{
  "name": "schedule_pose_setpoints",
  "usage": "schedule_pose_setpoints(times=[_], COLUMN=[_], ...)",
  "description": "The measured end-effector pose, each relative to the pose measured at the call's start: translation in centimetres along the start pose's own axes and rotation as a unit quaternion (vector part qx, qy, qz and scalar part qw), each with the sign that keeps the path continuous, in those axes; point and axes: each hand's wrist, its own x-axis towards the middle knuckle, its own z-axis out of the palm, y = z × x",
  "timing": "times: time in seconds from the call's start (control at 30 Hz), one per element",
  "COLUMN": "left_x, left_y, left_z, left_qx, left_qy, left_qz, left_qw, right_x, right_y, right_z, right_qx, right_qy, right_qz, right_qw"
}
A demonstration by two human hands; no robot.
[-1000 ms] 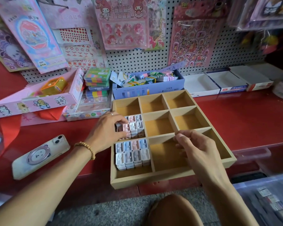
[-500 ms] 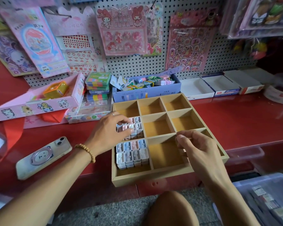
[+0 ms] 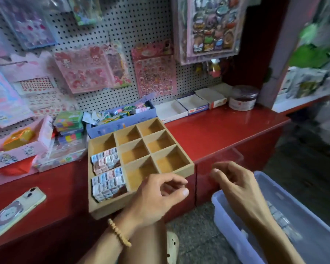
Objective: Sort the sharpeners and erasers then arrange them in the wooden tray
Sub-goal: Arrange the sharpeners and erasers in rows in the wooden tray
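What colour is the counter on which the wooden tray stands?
The counter is glossy red; it shows best in the head view, to the right of the wooden tray.

A grey pegboard wall [image 3: 145, 25] hung with sticker sheets [image 3: 154, 73] rises behind a glossy red surface [image 3: 227, 126], which catches a soft sheen of light. To the right a dark red panel [image 3: 255, 44] meets a pale pillar [image 3: 286, 50]. Below, the floor [image 3: 196, 231] is speckled grey. Further right stands what may be a white shelf [image 3: 297, 103], too blurred to be sure.
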Motion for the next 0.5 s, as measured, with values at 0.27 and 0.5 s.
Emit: schedule_pose_setpoints(times=[0.27, 0.5], left_x=[-0.7, 1.1], left_y=[1.8, -0.7], left_z=[13.7, 23.2], left_qx=[-0.037, 0.002], left_qy=[-0.140, -0.237], left_qz=[-0.033, -0.031], left_qw=[0.989, 0.971], right_x=[-6.0, -7.7], right_y=[5.9, 12.9], right_z=[-9.9, -13.4], right_qx=[-0.067, -0.112], right_qy=[0.118, 0.163], right_qz=[0.080, 0.172], right_qw=[0.988, 0.965])
